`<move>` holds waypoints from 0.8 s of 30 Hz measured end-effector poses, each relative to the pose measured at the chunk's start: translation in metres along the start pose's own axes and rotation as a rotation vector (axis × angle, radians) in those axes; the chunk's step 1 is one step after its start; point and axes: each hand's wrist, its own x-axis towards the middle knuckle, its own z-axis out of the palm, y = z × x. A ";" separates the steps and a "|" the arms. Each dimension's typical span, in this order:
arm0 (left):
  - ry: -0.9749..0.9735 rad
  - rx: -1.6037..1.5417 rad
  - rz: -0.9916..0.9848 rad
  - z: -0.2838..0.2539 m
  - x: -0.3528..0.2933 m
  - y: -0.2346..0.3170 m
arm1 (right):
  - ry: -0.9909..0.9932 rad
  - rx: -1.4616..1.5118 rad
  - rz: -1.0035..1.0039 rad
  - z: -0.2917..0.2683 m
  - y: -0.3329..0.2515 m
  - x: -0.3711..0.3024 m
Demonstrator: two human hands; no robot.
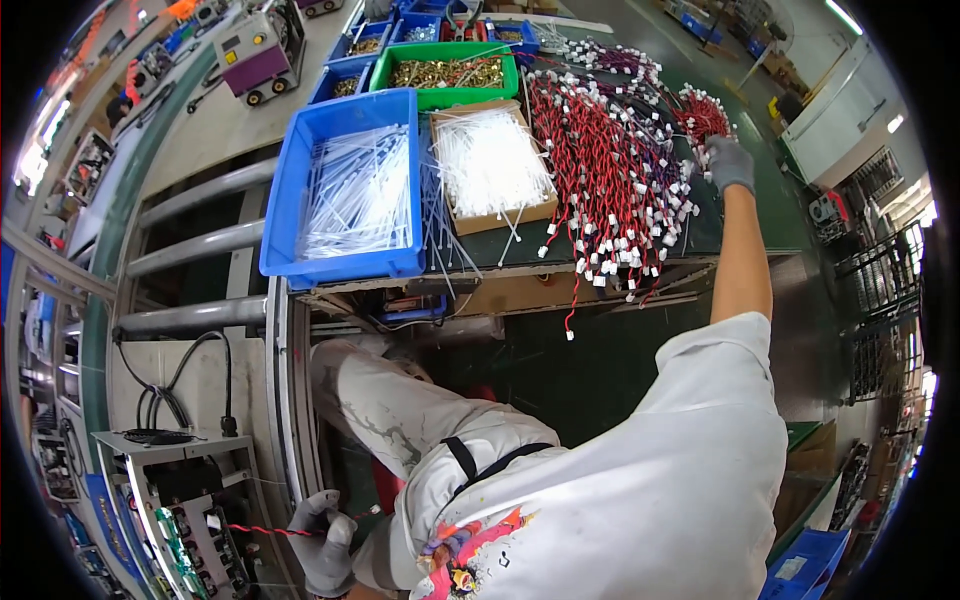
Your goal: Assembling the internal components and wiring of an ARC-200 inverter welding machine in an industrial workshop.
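Note:
My left hand (325, 540), in a grey glove, is closed round a red-and-black twisted cable (262, 529) with white plugs. It is low at the left, beside an open grey metal unit (205, 500) with circuit boards inside, and one cable end lies close to these boards. At the far right of the bench, my gloved right hand (730, 163) touches the edge of a small bundle of red cables (703, 115). Its fingers look curled, but what they grip is hidden. Left of it, a large heap of red twisted cables (590, 160) with white plugs hangs over the bench's front edge.
A blue bin (273, 225) and a cardboard box (507, 218) hold white cable ties. Behind them are a green bin (380, 72) of brass-coloured fittings and several small blue bins. A roller conveyor (200, 247) runs along the left, with a purple-and-grey wheeled machine (258, 55) farther back.

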 end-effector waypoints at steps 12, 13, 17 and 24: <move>0.454 -0.222 0.150 0.014 -0.016 0.001 | 0.496 2.061 -0.091 -0.154 -0.218 -0.120; 0.391 -0.232 0.116 0.017 -0.012 0.017 | 0.313 2.267 -0.241 -0.163 -0.255 -0.154; 0.264 -0.471 0.289 0.015 -0.001 0.029 | -0.635 2.449 -0.450 -0.191 -0.388 -0.311; 0.712 -0.255 0.227 -0.014 -0.079 0.012 | -1.428 2.064 -0.865 -0.212 -0.442 -0.484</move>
